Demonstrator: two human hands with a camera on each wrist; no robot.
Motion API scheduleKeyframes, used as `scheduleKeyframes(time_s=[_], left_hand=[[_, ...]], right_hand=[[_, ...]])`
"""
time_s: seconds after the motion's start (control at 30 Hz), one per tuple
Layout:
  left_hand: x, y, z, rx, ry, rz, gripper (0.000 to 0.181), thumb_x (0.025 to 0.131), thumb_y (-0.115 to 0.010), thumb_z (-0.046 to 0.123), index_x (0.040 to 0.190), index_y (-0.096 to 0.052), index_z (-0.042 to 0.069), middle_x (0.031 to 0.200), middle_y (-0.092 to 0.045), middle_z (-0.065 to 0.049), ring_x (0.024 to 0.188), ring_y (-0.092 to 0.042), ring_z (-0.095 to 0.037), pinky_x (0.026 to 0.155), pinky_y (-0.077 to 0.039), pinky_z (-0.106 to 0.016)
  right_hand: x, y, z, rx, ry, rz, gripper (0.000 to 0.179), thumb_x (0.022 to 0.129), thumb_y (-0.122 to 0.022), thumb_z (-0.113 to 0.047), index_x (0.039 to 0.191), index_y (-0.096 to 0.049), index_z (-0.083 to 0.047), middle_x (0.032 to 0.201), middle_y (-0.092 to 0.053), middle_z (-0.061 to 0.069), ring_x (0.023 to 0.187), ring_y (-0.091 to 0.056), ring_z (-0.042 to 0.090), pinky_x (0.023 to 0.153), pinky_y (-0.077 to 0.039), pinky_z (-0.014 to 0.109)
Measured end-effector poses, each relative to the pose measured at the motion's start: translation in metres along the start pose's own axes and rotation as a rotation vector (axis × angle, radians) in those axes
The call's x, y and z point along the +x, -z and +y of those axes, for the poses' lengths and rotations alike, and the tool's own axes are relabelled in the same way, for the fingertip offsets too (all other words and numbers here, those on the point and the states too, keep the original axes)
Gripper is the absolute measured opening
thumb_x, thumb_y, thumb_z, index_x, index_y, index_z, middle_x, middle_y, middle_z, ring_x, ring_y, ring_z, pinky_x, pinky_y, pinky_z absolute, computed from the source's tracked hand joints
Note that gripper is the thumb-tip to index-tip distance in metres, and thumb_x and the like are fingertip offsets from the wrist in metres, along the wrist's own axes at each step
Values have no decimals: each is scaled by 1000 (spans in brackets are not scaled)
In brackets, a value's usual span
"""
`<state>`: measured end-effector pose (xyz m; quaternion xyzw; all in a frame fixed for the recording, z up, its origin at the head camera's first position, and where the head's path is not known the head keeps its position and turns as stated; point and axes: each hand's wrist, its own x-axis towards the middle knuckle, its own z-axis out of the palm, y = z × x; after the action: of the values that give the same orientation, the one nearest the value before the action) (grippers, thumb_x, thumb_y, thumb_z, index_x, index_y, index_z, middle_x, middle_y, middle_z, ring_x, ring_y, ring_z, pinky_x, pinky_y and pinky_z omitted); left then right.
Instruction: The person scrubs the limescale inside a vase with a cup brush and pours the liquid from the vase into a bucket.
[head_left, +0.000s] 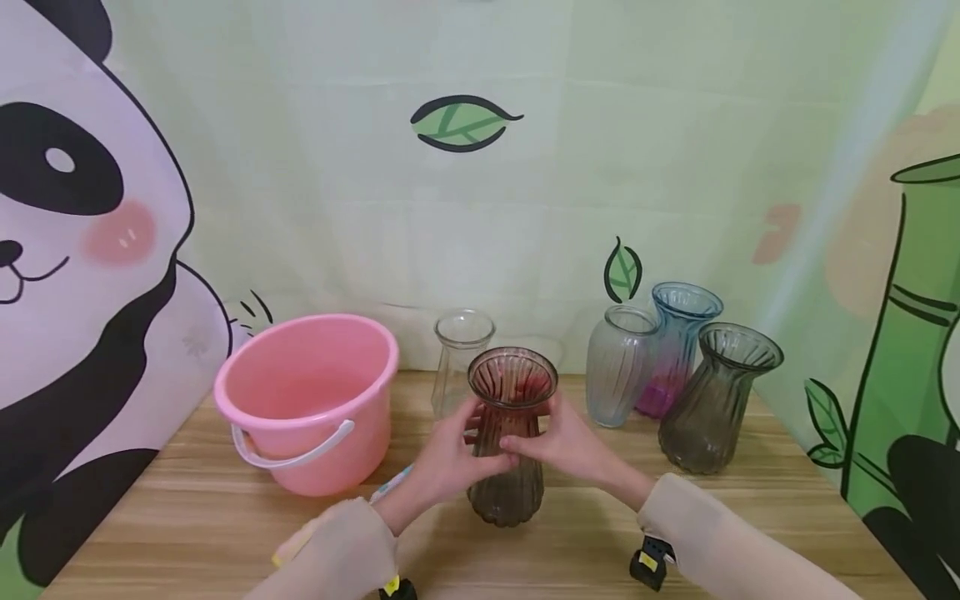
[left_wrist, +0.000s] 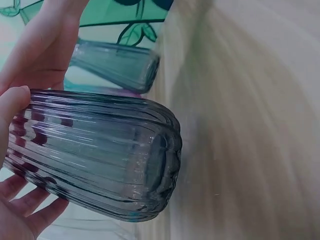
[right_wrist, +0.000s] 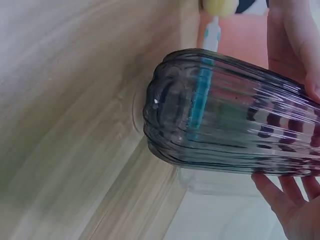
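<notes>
A dark grey ribbed glass vase (head_left: 506, 492) with a flared rim and a reddish tint in its upper part stands upright between both hands. My left hand (head_left: 448, 454) holds it from the left, thumb across the front and fingers behind. From the right, my right hand (head_left: 573, 442) grips it the same way. In the left wrist view, the vase's ribbed base (left_wrist: 155, 160) is close to the tabletop; whether it touches, I cannot tell. A brush with a teal-and-white handle (right_wrist: 212, 37) and a yellow head (right_wrist: 220, 7) lies left of the vase, partly hidden by my left sleeve.
A pink bucket (head_left: 307, 450) with a white handle stands on the left of the wooden table (head_left: 570, 558). Behind the held vase is a clear glass vase (head_left: 450, 375). At right stand a pale vase (head_left: 615, 375), a blue-and-pink vase (head_left: 678, 333) and another grey vase (head_left: 705, 417).
</notes>
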<state>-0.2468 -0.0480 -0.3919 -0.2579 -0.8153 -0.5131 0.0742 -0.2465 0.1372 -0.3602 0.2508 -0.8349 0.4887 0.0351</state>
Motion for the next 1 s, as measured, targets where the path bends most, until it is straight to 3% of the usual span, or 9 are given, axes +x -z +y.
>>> scheduleKeyframes(time_s=[0.3, 0.53, 0.77, 1.0], left_hand=[[-17, -4, 4, -6, 1, 34, 72, 67, -80, 36, 129, -44, 28, 116, -62, -3, 106, -58, -19, 82, -52, -34], [-27, -4, 6, -13, 54, -16, 72, 65, -80, 37, 128, -45, 28, 116, -60, 1, 107, -57, -17, 80, -51, -30], [-31, -4, 6, -8, 31, -25, 75, 65, -81, 37, 129, -43, 31, 117, -59, 4, 107, -57, -16, 82, -50, -29], [-34, -1, 2, -13, 6, -71, 80, 66, -79, 41, 134, -36, 34, 123, -55, 3, 111, -55, -20, 85, -50, -36]], right_hand=[[-13, -3, -3, 1, 32, -21, 72, 71, -79, -21, 130, -39, -15, 124, -54, 5, 117, -50, 20, 94, -42, 40], [-22, -7, 0, 18, 26, -53, 71, 72, -78, -20, 131, -39, -13, 125, -53, 6, 118, -49, 22, 91, -45, 35], [-27, -10, 0, 154, -31, -81, 68, 74, -76, -12, 131, -38, -10, 127, -48, 13, 117, -48, 31, 75, -54, 30], [-34, -15, 1, 118, -16, -51, 68, 75, -75, -16, 131, -37, -10, 127, -48, 12, 115, -50, 29, 80, -52, 30]])
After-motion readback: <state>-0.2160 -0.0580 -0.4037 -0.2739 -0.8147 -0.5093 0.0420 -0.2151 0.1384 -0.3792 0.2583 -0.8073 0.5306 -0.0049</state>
